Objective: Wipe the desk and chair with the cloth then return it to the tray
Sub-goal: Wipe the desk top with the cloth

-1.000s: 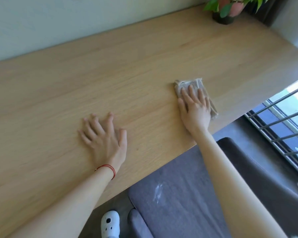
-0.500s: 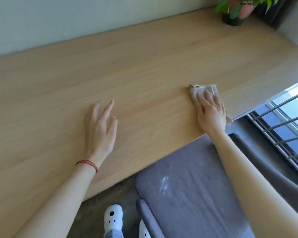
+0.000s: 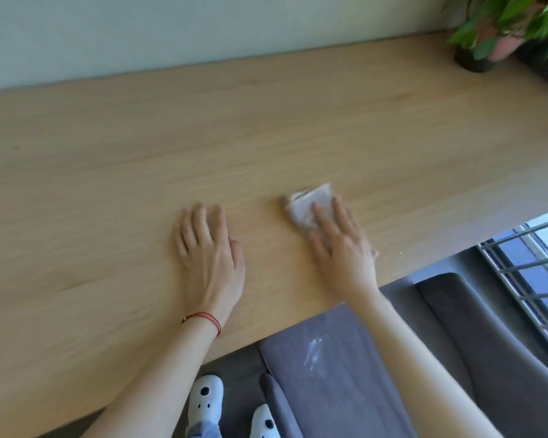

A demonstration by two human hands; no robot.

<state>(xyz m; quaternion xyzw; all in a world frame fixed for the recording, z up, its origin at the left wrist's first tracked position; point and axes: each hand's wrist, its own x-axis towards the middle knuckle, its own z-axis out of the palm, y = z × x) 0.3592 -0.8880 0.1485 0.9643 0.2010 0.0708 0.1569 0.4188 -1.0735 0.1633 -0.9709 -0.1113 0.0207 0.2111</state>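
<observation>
A folded beige cloth lies flat on the light wooden desk, near its front edge. My right hand presses down on the cloth with its fingers spread over the near half. My left hand rests flat on the bare desk to the left of the cloth, fingers together, holding nothing. Below the desk edge stands a grey upholstered chair with a white smear on its seat. No tray is in view.
A potted green plant stands at the desk's far right corner against the pale wall. A window with metal bars is at the right. My white shoes show on the dark floor beside the chair.
My right hand has slid the cloth leftward along the desk, away from the right edge and closer to my left hand. My left hand has settled flat again.
</observation>
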